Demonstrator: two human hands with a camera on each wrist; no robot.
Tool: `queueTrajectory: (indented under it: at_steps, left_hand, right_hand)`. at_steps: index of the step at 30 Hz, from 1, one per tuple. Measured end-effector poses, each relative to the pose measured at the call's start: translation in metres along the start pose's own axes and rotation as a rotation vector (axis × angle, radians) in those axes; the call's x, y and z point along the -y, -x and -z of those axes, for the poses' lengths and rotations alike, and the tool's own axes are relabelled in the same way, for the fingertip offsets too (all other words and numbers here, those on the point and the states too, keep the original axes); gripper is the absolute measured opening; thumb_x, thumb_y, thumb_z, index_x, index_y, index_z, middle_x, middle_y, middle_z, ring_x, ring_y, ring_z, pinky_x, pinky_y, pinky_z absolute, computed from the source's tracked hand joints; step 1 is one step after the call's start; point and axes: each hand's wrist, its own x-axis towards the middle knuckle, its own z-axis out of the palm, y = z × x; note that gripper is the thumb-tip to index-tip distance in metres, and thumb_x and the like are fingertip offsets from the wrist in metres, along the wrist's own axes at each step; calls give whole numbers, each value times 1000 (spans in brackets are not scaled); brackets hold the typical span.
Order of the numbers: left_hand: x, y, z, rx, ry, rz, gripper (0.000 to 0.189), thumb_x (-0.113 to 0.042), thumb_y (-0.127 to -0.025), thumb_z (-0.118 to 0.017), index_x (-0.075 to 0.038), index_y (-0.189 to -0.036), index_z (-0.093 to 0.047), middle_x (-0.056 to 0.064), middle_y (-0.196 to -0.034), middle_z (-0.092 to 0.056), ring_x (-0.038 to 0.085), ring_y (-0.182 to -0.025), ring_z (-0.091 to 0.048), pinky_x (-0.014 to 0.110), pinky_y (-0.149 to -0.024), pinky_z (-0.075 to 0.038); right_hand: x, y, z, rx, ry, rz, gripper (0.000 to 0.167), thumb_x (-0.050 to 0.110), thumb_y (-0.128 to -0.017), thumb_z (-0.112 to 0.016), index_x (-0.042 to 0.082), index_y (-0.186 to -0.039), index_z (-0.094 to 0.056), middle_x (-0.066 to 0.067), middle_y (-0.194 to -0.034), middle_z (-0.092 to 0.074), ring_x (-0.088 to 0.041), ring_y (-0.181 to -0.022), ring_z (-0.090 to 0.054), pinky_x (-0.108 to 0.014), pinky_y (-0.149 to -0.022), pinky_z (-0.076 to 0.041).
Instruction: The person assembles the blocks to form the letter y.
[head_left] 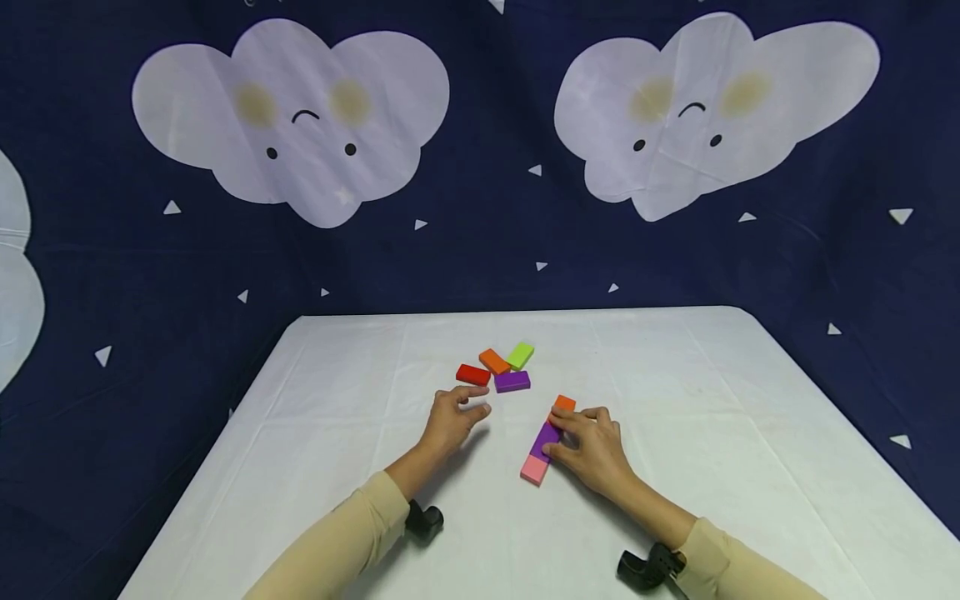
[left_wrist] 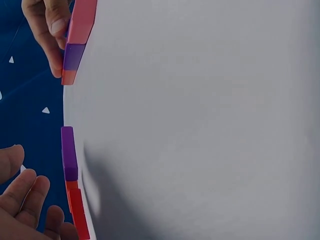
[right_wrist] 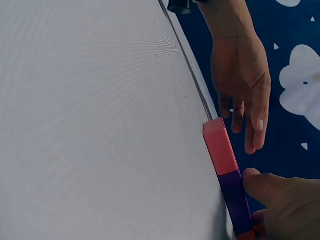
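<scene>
A slanting row of blocks lies on the table, with a pink block [head_left: 534,470] at the near end, a purple block [head_left: 543,442] beside it and an orange block [head_left: 566,403] at the far end. A reddish part between purple and orange is mostly covered by fingers. My right hand [head_left: 595,450] pinches the purple block in the row, thumb on its side and forefinger near its far end. To the left, my left hand [head_left: 448,421] hovers with thumb and forefinger apart, holding nothing, just short of a loose red block [head_left: 473,375] and a second purple block [head_left: 512,382].
Behind those two loose blocks lie another orange block [head_left: 494,361] and a lime green block [head_left: 521,356]. All rest on a white-covered table [head_left: 337,358]. A dark blue cloth [head_left: 495,250] with cloud prints hangs beyond its far edge.
</scene>
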Motion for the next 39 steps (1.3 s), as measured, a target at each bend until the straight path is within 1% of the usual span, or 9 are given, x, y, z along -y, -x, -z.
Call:
queueTrajectory:
  at_steps: [5, 8, 13, 15, 19, 24, 29, 32, 39]
  left_hand:
    - [-4, -9, -2, 5, -15, -12, 29, -12, -81, -69, -8, -110, -70, 19, -105, -65, 30, -99, -49, 31, -77, -36]
    - [-6, -14, -4, 14, -26, -5, 29, -13, -81, -69, -9, -110, -70, 19, -105, -64, 29, -100, -49, 32, -77, -36]
    - [-6, -22, -8, 15, -43, 7, 30, -14, -81, -70, -12, -111, -71, 14, -105, -64, 27, -104, -50, 38, -84, -38]
    - [-6, -25, -9, 14, -53, 11, 31, -15, -81, -70, -13, -112, -70, 13, -105, -65, 27, -106, -49, 41, -87, -37]
    - [-8, -33, -12, 17, -86, 17, 31, -17, -81, -70, -13, -112, -70, 14, -103, -66, 29, -106, -47, 44, -88, -34]
    - [-9, -39, -17, 18, -134, -6, 30, -16, -80, -72, -12, -109, -71, 14, -98, -68, 29, -104, -47, 47, -90, -30]
    - [-5, -44, -19, 9, -189, -9, 28, -17, -80, -72, -11, -108, -71, 10, -97, -70, 26, -100, -46, 44, -91, -29]
    - [-3, -47, -19, 5, -206, -5, 28, -18, -80, -73, -11, -108, -71, 9, -100, -71, 25, -100, -46, 43, -90, -29]
    - [0, -52, -19, 32, -212, 19, 30, -20, -79, -74, -13, -108, -71, 9, -107, -69, 28, -106, -46, 43, -90, -31]
  right_hand:
    - [-1, 0, 0, -12, -5, 2, 48, 30, -67, -82, 12, -110, -71, 0, -122, -66, -20, -97, -46, -34, -75, -27]
    - [-2, 0, 0, -9, -10, -1, 48, 31, -67, -82, 12, -111, -71, 0, -122, -66, -20, -96, -45, -34, -75, -27]
    - [-2, 0, -1, 0, -9, -9, 48, 32, -68, -81, 13, -111, -71, 1, -123, -66, -20, -96, -45, -35, -75, -27]
    - [-1, 0, 0, 8, -12, -19, 48, 33, -69, -81, 13, -111, -71, 1, -123, -66, -20, -96, -45, -35, -76, -27]
    - [0, 0, 1, 18, -18, -35, 48, 34, -69, -81, 13, -111, -71, 1, -124, -65, -19, -96, -44, -34, -76, -27]
    - [0, 0, 2, 19, -24, -38, 48, 33, -69, -81, 13, -111, -71, 2, -124, -65, -18, -95, -44, -35, -77, -27]
    - [0, 1, 1, 18, -26, -33, 48, 33, -69, -81, 13, -111, -71, 2, -124, -65, -17, -94, -44, -36, -78, -27]
    - [0, 0, 1, 12, -26, -33, 48, 33, -69, -81, 13, -111, -71, 2, -123, -66, -17, -94, -44, -35, -78, -27]
    - [0, 1, 1, 14, -27, -35, 48, 33, -69, -81, 13, -111, -71, 2, -124, -65, -17, -93, -43, -35, -77, -27]
